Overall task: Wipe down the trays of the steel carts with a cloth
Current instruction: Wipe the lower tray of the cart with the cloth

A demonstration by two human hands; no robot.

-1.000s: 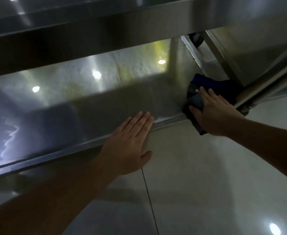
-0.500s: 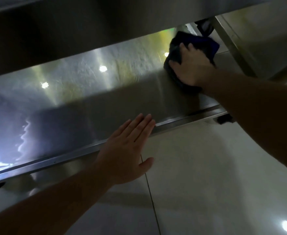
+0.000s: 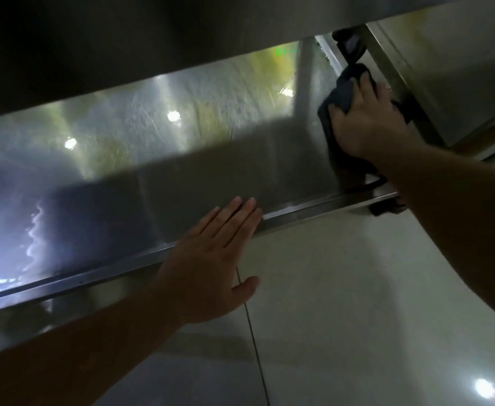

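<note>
The lower steel tray [image 3: 158,159] of the cart runs across the view, shiny and reflecting ceiling lights. My right hand [image 3: 366,121] presses a dark cloth [image 3: 338,98] flat against the tray's right end, fingers spread over it, next to the corner post. My left hand [image 3: 214,259] lies flat with straight fingers on the tray's front rim [image 3: 299,213], holding nothing. Part of the cloth is hidden under my right hand and forearm.
The upper steel tray [image 3: 123,39] overhangs the lower one and shades its back. A second steel cart [image 3: 445,83] stands close on the right. A black caster [image 3: 387,208] shows below the right corner. Glossy light floor tiles [image 3: 343,317] spread in front.
My right hand has slid the cloth from the tray's near right corner to the back, then rightward to the right edge. My left hand stays on the front rim.
</note>
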